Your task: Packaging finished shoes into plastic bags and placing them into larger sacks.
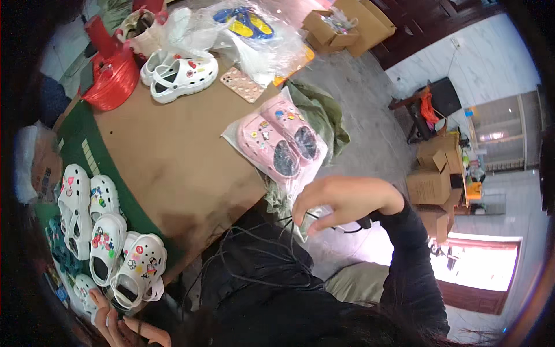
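The pair of pink clogs [278,141], wrapped in a clear plastic bag and dotted with small charms, lies at the right edge of the bench [173,150], partly over a green cloth [324,113]. Just near of it, the right hand [341,199] has its fingers curled and pinched on the bag's near edge, holding the plastic. The left hand [118,324] sits low at the near left, fingers bent against a white clog [139,269] in a row of decorated white clogs; whether it grips I cannot tell. On the far side of the bench stand another pair of white clogs [182,75], a red bag [113,78] and a patterned phone case [243,85]. Cardboard boxes [430,179] stand on the floor to the right.
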Motion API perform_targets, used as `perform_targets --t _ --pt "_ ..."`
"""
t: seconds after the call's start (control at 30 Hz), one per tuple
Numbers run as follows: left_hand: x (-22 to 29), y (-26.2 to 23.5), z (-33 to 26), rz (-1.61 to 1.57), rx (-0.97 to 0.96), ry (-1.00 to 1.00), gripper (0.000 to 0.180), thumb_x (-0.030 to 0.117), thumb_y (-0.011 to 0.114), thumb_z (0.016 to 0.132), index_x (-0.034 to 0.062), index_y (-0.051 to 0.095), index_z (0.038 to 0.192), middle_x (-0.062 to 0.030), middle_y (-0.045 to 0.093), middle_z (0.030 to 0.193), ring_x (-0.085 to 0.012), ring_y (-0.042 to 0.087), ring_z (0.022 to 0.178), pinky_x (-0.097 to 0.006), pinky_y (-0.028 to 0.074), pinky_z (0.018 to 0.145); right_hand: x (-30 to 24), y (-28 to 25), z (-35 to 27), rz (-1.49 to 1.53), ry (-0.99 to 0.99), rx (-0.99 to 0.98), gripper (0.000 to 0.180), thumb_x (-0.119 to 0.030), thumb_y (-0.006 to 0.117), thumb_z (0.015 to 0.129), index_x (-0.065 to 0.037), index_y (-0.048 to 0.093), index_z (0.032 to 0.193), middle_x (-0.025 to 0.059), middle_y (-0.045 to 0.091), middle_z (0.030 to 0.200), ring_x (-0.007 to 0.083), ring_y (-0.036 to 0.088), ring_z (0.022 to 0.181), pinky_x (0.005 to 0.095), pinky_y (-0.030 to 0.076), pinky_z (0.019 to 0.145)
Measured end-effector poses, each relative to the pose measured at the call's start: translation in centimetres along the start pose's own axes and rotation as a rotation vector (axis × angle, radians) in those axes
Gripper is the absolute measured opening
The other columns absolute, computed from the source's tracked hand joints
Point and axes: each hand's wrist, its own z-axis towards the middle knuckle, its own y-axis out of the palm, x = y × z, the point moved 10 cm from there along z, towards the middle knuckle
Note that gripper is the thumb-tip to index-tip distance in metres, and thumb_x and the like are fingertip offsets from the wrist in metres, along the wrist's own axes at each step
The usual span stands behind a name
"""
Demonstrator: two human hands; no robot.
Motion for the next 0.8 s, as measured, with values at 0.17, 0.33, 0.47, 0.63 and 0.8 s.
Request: perform_targets --t 0.17,0.33,0.47,0.63,0.8 --pt "3.2 1.9 3.4 -0.041 -0.089 0.175 0.027 0.019 0.046 0.090 -0.0053 0.057 0.090 -0.0163 0.060 0.082 -0.0307 0.058 0.072 -0.038 0.049 0.062 3.3 10.6 -1.2 0.016 0.097 -0.351 0.031 -0.029 0.065 0.076 -0.002 0.057 0.086 0.0108 0.058 0.086 0.0289 0.056 0.082 0.0359 0.043 0.070" --pt "1.0 0.4 2.9 0.094 -0.078 0.031 0.023 0.012 0.044 0.090 -0.0038 0.060 0.087 -0.0176 0.061 0.086 -0.0308 0.058 0.072 -0.037 0.046 0.061 5.7 14.6 -3.0 0.131 0.219 -0.671 0.037 -0.037 0.062 0.078 -0.002 0.053 0.074 0.0107 0.057 0.074 0.0270 0.056 0.073 0.0356 0.043 0.063" --pt "-5.4 -0.7 -3.3 0.321 -0.119 -0.269 0.024 0.011 0.038 0.091 -0.0061 0.055 0.097 -0.0178 0.056 0.099 -0.0288 0.053 0.093 -0.042 0.040 0.082 8.6 5.8 -1.5 0.376 0.231 -0.190 0.026 -0.029 0.059 0.083 -0.004 0.055 0.083 0.0055 0.059 0.075 0.0140 0.056 0.073 0.0285 0.044 0.064" --pt "-4.5 2.4 -2.6 -0.153 0.053 -0.647 0.024 0.013 0.038 0.092 -0.0065 0.052 0.096 -0.0151 0.053 0.103 -0.0249 0.050 0.097 -0.033 0.036 0.090 2.0 -3.0 4.4 0.222 0.033 0.188 0.014 -0.017 0.055 0.085 -0.003 0.055 0.088 0.0032 0.058 0.081 0.0133 0.055 0.077 0.0272 0.044 0.070" --pt "5.4 0.0 8.9 -0.996 0.246 -0.317 0.047 0.037 0.040 0.088 -0.0042 0.050 0.109 -0.0143 0.050 0.102 -0.0258 0.046 0.098 -0.038 0.035 0.087 -12.2 -9.4 1.8 0.527 -0.714 0.542 0.016 -0.018 0.050 0.087 -0.003 0.057 0.089 0.0084 0.058 0.079 0.0208 0.056 0.076 0.0285 0.046 0.066"
